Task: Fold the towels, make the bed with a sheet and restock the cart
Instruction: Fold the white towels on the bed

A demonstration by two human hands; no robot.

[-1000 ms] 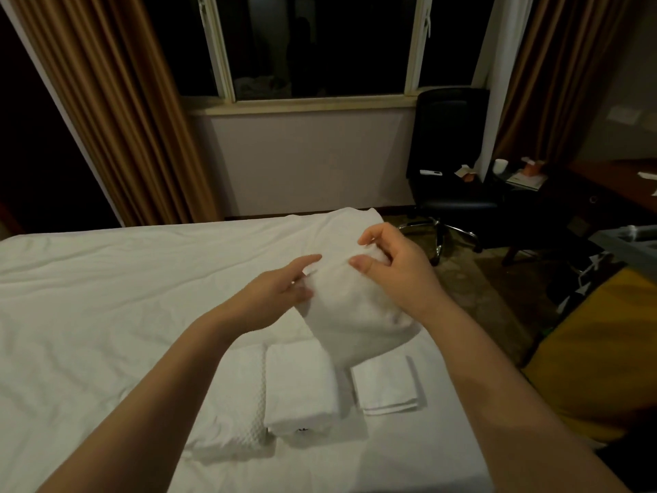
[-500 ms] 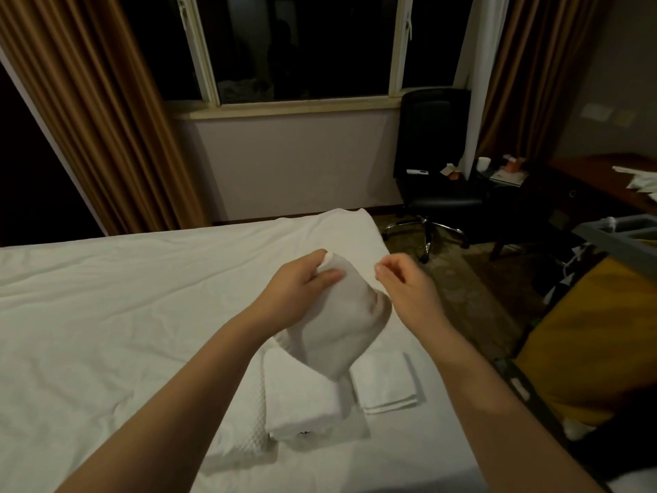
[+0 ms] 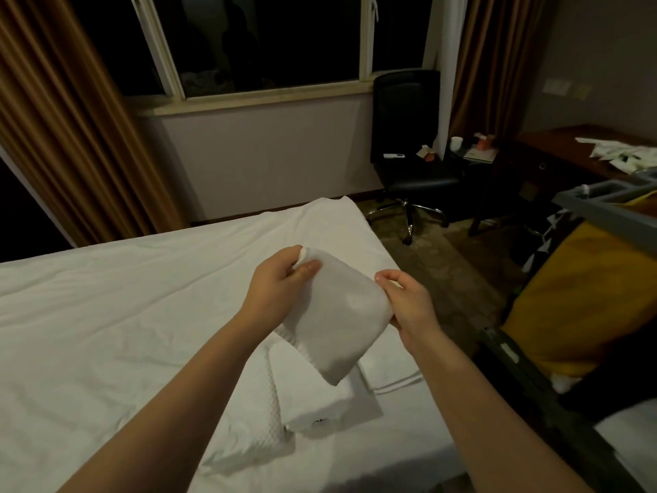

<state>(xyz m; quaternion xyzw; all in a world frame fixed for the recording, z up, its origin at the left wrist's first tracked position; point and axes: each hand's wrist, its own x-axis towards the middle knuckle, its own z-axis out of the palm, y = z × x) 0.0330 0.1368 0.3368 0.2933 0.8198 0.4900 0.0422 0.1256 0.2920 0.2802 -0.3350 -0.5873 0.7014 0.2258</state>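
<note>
A small white towel hangs folded in the air above the bed. My left hand pinches its upper left corner. My right hand grips its right edge. Under it, folded white towels lie on the white sheet: a rolled one, a waffle-textured one to its left, and a flat one to the right. The housekeeping cart with its yellow bag stands at the right edge of the view.
A black office chair stands by the window past the bed's far corner. A dark wooden desk with papers sits at the right. Brown curtains hang at both sides. Carpeted floor runs between the bed and the cart.
My hands have moved apart along the towel, the left now at its upper corner and the right back on its right edge after letting go. The view has turned slightly right.
</note>
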